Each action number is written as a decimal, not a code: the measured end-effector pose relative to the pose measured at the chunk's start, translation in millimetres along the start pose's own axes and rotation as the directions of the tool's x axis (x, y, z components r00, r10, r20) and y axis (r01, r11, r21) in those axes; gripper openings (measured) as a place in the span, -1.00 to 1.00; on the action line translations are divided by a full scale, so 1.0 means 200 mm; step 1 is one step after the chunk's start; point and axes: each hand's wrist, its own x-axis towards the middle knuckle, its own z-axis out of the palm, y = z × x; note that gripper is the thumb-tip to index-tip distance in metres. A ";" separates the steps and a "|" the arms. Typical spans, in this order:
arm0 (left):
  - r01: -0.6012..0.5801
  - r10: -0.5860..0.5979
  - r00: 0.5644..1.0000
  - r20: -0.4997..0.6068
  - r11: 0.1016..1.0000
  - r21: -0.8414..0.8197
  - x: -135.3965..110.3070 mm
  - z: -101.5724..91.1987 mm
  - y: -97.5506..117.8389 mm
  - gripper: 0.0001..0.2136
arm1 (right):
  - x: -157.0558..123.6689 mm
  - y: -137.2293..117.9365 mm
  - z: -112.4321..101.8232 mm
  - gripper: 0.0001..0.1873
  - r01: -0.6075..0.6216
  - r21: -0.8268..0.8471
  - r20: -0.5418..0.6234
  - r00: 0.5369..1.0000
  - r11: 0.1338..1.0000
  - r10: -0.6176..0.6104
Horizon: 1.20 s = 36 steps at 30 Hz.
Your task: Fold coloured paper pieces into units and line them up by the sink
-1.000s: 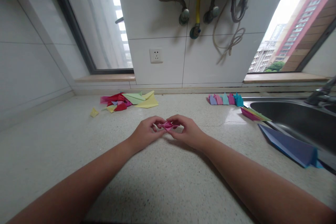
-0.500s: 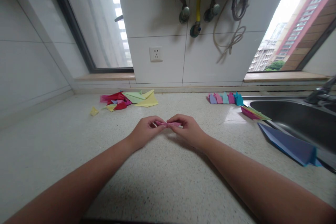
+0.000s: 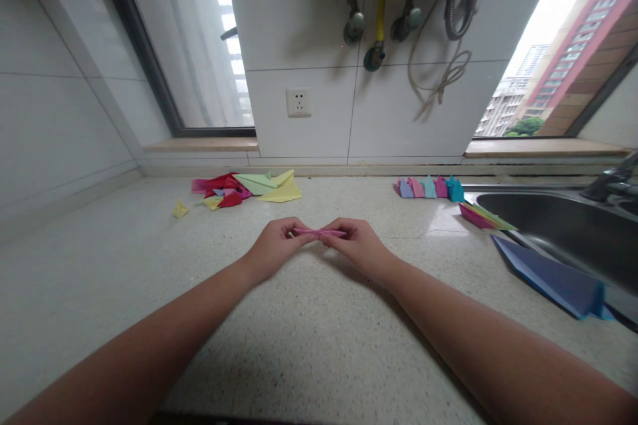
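Observation:
Both hands hold one small pink folded paper [image 3: 319,232] just above the middle of the counter. My left hand [image 3: 279,244] pinches its left end between thumb and fingers. At the other end, my right hand [image 3: 356,244] grips it the same way. The thumbs lie along the near side, close to each other. Seen nearly edge-on, the paper looks like a thin strip; its outer ends are partly hidden by the fingers.
Folded papers in several colours [image 3: 244,187] lie at the back left, with a small yellow piece [image 3: 180,209] beside them. A row of small paper figures [image 3: 429,187] stands back right. Paper boats [image 3: 484,217] and a blue paper plane [image 3: 551,275] lie by the sink [image 3: 573,226].
The pink paper has been turned slightly, so it now shows as a thinner, straighter strip. The thumbs have moved a little apart. The camera view has shifted slightly.

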 end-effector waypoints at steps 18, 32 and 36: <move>0.043 -0.036 0.999 0.037 0.975 -0.216 0.01 0.01 -0.01 -0.79 | 0.03 -0.02 0.01 -0.72 -0.041 0.194 0.023 0.999 0.980 0.038; 0.054 -0.049 0.998 0.029 0.974 -0.220 0.01 0.02 0.01 -0.73 | 0.01 -0.01 0.06 -0.76 0.018 0.152 -0.065 0.998 0.988 -0.009; 0.008 -0.006 1.000 0.027 0.996 -0.086 0.00 0.01 0.01 -0.74 | 0.00 0.02 0.06 -0.80 0.076 0.005 -0.074 0.994 0.997 -0.075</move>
